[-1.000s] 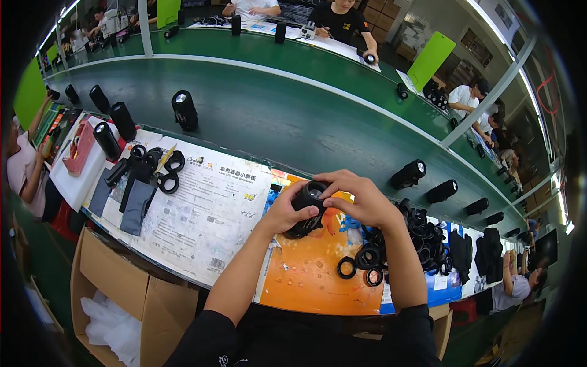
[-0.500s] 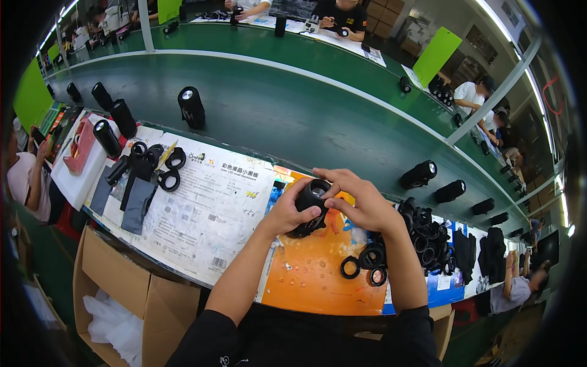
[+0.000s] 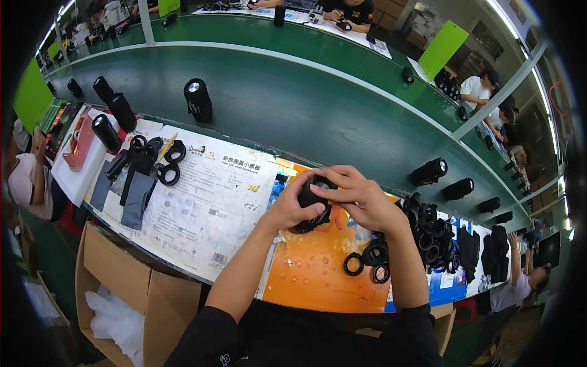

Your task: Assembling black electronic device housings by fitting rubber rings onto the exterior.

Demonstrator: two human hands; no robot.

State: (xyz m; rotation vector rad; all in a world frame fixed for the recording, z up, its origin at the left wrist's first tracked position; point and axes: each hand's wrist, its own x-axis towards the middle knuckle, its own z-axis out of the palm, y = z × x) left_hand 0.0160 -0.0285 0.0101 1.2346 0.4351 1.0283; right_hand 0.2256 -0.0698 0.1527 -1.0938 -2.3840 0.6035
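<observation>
A black cylindrical speaker (image 3: 310,194) stands upright between my hands, over an orange board (image 3: 306,281). My left hand (image 3: 290,205) is wrapped round its left side, with the thumb on the near side. Over the speaker's top edge bend the fingers of my right hand (image 3: 367,199), thumb and fingertips pressing on the rim. Those fingers cover most of the top face. Close to my right forearm lie loose black rings (image 3: 353,263), and beyond it is a heap of black rings and parts (image 3: 431,235).
Several black speakers stand on the green belt (image 3: 293,113), including one upright speaker (image 3: 198,100). Left are a white printed board (image 3: 202,202), black rings (image 3: 171,162), dark pouches (image 3: 138,202) and a red holder (image 3: 79,144). An open carton (image 3: 113,257) sits below. Other people work around.
My right fingers have shifted over the speaker's top, covering the silvery disc that showed before. My left hand keeps its hold. Speakers on the belt appear slightly farther right.
</observation>
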